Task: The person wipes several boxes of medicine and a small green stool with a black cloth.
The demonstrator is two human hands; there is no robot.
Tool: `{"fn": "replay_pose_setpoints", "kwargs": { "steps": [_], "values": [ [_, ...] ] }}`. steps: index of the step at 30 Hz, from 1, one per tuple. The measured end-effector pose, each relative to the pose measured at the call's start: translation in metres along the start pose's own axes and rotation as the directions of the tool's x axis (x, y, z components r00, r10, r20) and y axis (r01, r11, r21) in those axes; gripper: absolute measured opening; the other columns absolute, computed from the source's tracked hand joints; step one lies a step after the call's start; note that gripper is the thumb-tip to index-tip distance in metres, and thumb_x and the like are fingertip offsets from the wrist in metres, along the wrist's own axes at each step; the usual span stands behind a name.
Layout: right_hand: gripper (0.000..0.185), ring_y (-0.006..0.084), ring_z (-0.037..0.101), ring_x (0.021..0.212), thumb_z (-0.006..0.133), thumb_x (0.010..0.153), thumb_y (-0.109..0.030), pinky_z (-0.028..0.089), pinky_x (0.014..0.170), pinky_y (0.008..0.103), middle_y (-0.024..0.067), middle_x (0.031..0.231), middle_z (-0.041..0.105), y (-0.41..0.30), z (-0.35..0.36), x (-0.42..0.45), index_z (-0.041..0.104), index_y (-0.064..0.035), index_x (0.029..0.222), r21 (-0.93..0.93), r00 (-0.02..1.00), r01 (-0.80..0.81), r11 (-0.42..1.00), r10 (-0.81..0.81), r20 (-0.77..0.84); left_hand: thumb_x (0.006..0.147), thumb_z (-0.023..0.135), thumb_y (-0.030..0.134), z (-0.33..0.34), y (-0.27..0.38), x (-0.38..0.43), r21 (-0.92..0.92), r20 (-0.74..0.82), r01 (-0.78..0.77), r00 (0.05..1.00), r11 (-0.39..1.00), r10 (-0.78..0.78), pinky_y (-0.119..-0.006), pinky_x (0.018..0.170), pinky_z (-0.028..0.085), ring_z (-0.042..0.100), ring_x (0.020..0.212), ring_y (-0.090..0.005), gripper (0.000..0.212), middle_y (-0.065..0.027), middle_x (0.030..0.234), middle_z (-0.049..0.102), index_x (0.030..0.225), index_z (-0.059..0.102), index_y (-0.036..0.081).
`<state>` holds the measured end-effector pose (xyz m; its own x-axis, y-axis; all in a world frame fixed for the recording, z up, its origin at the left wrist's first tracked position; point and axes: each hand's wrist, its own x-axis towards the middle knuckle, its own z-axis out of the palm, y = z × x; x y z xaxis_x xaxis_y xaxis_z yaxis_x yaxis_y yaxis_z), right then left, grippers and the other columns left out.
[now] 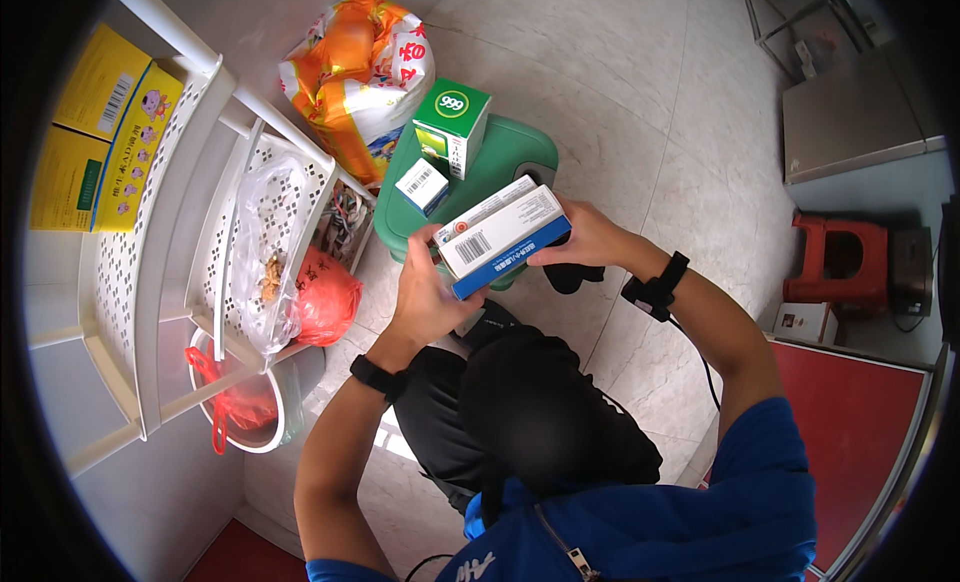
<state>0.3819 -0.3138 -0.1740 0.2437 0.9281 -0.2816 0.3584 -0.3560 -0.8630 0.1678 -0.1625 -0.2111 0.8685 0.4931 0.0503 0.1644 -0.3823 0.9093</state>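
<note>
Between my two hands is a white and blue medicine carton (502, 233), tilted, with a barcode on its upper side. A second white carton (487, 205) lies right against its far side. My left hand (431, 304) grips the left end, thumb beneath and fingers at the far corner. My right hand (592, 233) clasps the right end. Below the cartons stands a green plastic stool or box (517, 143), partly hidden by them. A green and white carton (452, 124) stands upright on it. Beside that sits a small white and blue box (422, 186).
At left, a white plastic shelf rack (210, 252) holds yellow cartons (105, 131), a clear bag (266, 207) and a red plastic bag (326, 297). A waste bin (281, 409) stands below. An orange-white sack (360, 79) leans behind the stool. Red stools (836, 259) are at right.
</note>
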Motion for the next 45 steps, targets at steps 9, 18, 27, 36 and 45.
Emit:
{"fn": "replay_pose_setpoints", "kwargs": {
  "steps": [9,18,27,36,45],
  "values": [
    [0.055,0.0226,0.051,0.116,0.073,0.080,-0.030,0.040,0.098,0.0341,0.0150,0.124,0.056,0.000,-0.010,-0.022,0.055,-0.0003,0.122,0.348,0.970,-0.239,0.906,0.204,0.135,0.073,0.081,0.029,0.000,0.033,0.017,-0.440,0.243,0.459,0.888,0.772,-0.389,-0.035,0.090,0.049,0.053,0.111,-0.0248,0.091,-0.0192,0.119,0.050,0.132,0.020,-0.004],
    [0.061,0.0217,0.048,0.121,0.069,0.080,-0.032,0.032,0.104,0.0326,0.0119,0.129,0.054,0.014,-0.014,-0.018,0.050,-0.0013,0.130,0.482,0.909,-0.407,0.776,0.291,0.300,0.096,0.044,0.044,-0.012,0.011,0.003,-0.495,0.319,0.634,0.769,0.594,-0.554,-0.034,0.075,0.052,0.057,0.098,-0.0159,0.049,-0.0072,0.113,0.058,0.126,0.047,0.005],
    [0.062,0.0214,0.049,0.120,0.066,0.083,-0.034,0.035,0.102,0.0316,0.0124,0.131,0.053,0.026,-0.025,-0.005,0.048,-0.0007,0.132,0.531,0.861,-0.505,0.680,0.356,0.363,0.100,0.044,0.028,-0.092,0.050,-0.027,-0.333,-0.389,0.253,0.841,0.908,-0.377,-0.018,0.047,0.038,0.049,0.056,-0.0040,0.025,0.0017,0.073,0.056,0.102,0.056,0.006],
    [0.087,0.0250,0.035,0.132,0.071,0.076,-0.053,0.022,0.110,0.0325,0.0158,0.139,0.043,0.015,-0.031,0.013,0.040,-0.0013,0.138,0.210,0.836,-0.471,0.857,0.358,0.415,0.095,0.052,0.037,-0.031,0.042,0.014,-0.507,0.118,0.560,0.798,0.655,-0.591,-0.028,0.062,0.056,0.060,0.085,-0.0128,0.036,-0.0049,0.096,0.058,0.111,0.051,0.004],
    [0.081,0.0226,0.032,0.134,0.057,0.086,-0.054,0.022,0.110,0.0316,0.0135,0.144,0.037,0.022,-0.036,0.012,0.031,-0.0022,0.143,0.133,0.821,-0.431,0.892,0.327,0.468,0.092,0.058,0.037,0.003,0.026,0.029,0.316,-0.072,0.408,0.911,0.857,-0.407,-0.035,0.085,0.047,0.060,0.094,-0.0287,0.050,-0.0201,0.104,0.059,0.117,0.048,-0.006]
  ]
}}
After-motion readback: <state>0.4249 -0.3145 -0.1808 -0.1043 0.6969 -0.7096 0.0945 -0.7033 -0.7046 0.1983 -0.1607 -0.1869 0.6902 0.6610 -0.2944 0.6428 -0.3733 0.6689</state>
